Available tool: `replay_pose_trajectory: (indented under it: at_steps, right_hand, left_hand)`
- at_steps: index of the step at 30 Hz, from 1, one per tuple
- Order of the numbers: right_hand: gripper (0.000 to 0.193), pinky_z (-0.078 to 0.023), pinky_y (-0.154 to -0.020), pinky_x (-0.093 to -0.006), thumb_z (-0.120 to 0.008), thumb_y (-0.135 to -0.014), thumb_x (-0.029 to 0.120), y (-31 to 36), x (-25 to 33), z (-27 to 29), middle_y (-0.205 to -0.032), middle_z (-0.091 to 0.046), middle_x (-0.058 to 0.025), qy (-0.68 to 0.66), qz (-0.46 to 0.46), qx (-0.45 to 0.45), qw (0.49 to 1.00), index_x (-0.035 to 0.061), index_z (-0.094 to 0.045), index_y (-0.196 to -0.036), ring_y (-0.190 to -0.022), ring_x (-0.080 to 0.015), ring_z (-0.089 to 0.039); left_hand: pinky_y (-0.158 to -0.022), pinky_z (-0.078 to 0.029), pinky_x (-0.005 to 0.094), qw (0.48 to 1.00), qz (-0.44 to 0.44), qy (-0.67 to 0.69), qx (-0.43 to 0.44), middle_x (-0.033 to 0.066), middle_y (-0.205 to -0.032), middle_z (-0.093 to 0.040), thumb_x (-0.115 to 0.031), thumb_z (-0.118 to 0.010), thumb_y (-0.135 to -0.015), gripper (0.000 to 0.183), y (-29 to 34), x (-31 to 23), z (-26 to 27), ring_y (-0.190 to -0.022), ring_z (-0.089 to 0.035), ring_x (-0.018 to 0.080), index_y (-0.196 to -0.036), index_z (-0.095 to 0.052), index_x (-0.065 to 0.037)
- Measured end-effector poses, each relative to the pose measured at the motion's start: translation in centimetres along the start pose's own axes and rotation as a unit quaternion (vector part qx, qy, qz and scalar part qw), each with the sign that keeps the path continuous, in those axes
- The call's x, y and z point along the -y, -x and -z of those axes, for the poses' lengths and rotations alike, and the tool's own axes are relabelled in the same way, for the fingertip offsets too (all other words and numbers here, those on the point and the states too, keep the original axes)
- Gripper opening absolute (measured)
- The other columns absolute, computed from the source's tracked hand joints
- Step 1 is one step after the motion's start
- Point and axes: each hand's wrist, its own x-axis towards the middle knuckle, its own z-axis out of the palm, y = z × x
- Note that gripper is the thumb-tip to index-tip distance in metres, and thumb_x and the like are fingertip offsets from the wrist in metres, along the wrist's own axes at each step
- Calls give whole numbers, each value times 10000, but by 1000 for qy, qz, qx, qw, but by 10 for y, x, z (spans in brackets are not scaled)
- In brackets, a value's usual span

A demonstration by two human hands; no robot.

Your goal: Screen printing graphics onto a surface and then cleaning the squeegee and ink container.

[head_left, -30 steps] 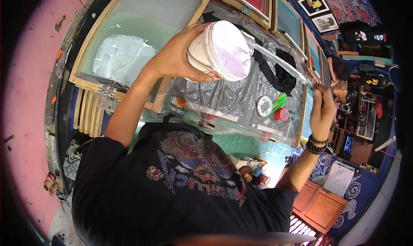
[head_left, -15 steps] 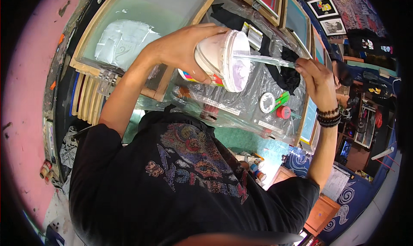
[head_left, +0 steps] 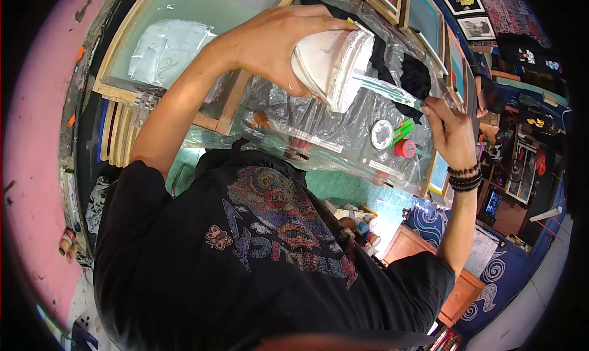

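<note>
My left hand (head_left: 267,47) is wrapped round a white plastic tub (head_left: 319,62), lifted above the table and tipped over with its rim toward the right. In my right hand (head_left: 454,133) is one end of a long, flat, see-through strip (head_left: 392,92), pinched between thumb and fingers. The strip's other end meets the tub's rim; how far it reaches inside is hidden. To the left lies a wood-framed printing screen (head_left: 118,93) with a greenish mesh. A thick white patch of ink (head_left: 153,47) covers part of that mesh.
Clear plastic sheeting (head_left: 279,115) covers the table. On it lie a round white lid (head_left: 381,134), a green tool (head_left: 402,130), a red cap (head_left: 405,148) and black cloth (head_left: 416,78). More framed screens (head_left: 424,23) stand at the far right. Another person's hand (head_left: 480,99) shows beyond.
The tub has turned in my left hand, so its mouth now faces away and its coloured label is hardly seen. It has shifted slightly right and up. My right hand has lowered a little.
</note>
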Motion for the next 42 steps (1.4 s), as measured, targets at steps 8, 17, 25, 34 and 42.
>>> replay_pose_trajectory:
  at_steps: [8, 17, 25, 34, 42]
  right_hand:
    - [138, -427, -506, -389, -647, -1005, 173, 19, 14, -12, -614, -568, -189, -30, -121, 21, 992, 45, -673, -1048, -520, -337, -589]
    - [121, -429, -516, -374, -657, -990, 132, 26, 31, -40, -641, -575, -117, -60, -49, -112, 991, 15, -664, -1025, -528, -258, -552]
    - [353, -433, -546, -350, -793, -804, 166, 34, 12, -29, -726, -464, -21, 195, 198, -132, 951, 65, -677, -1122, -637, -197, -516]
    - [388, -432, -543, -352, -769, -763, 122, 44, -4, -15, -719, -452, -32, 181, 204, -110, 956, 56, -675, -1134, -622, -207, -506]
    - [361, -402, -528, -381, -748, -802, 72, 51, -10, -11, -692, -434, -58, 195, 172, -149, 954, 52, -669, -1154, -616, -244, -495]
  left_hand:
    - [-903, -521, 427, 994, -36, -86, -55, 66, -1169, -643, -292, -910, -481, 1007, -15, 1, -14, -1063, -644, 300, -1426, -578, -191]
    - [-1023, -495, 429, 986, 75, -20, -148, 122, -1296, -622, -288, -956, -501, 1028, -8, 5, -44, -1189, -621, 334, -1432, -565, -97]
    - [-1108, -441, 394, 972, 147, 66, -174, 223, -1391, -581, -336, -995, -521, 1150, 13, 31, -46, -1288, -586, 321, -1450, -466, 90]
    - [-1117, -440, 395, 960, 163, 132, -187, 224, -1409, -579, -340, -1005, -513, 1173, 22, 40, -54, -1297, -585, 320, -1466, -459, 72]
    - [-1104, -457, 389, 932, 187, 213, -226, 223, -1383, -601, -343, -1009, -539, 1147, 33, 44, -70, -1289, -593, 300, -1462, -465, 68]
